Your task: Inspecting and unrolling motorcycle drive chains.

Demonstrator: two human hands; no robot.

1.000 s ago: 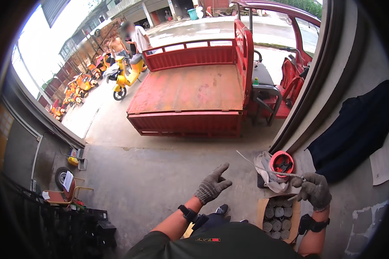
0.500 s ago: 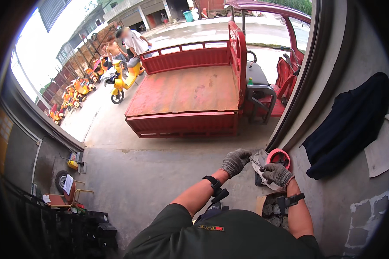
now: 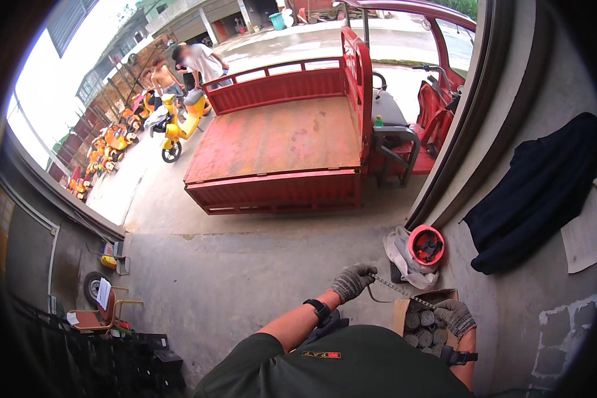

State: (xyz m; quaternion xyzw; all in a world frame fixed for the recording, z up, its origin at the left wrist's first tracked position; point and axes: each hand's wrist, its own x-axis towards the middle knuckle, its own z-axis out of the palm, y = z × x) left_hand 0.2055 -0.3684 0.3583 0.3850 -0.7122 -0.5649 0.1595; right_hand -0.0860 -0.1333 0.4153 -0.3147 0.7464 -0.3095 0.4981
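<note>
Gloved in grey knit, my left hand (image 3: 353, 282) grips one end of a thin dark chain (image 3: 399, 290). The chain runs slanting down to my right hand (image 3: 456, 317), also gloved, whose closed fingers hold its other part. A loose tail of it hangs curved below my left hand. Under and beside my right hand stands an open cardboard box (image 3: 399, 316), with several round grey coils (image 3: 427, 337) packed inside. The coils look like rolled-up chains, but their links are too small to tell.
Beyond the box, a red helmet (image 3: 426, 247) rests on a whitish bag (image 3: 397, 249). A red cargo tricycle (image 3: 278, 136) stands outside the doorway. A dark jacket (image 3: 534, 199) hangs on the right wall. At left are a chair (image 3: 99, 318) and a tyre (image 3: 93, 285). Two people stand by a yellow scooter (image 3: 182, 123).
My hands have moved apart and nearer to me, drawing the chain out between them. My right hand has come down to the box, uncovering the helmet and bag.
</note>
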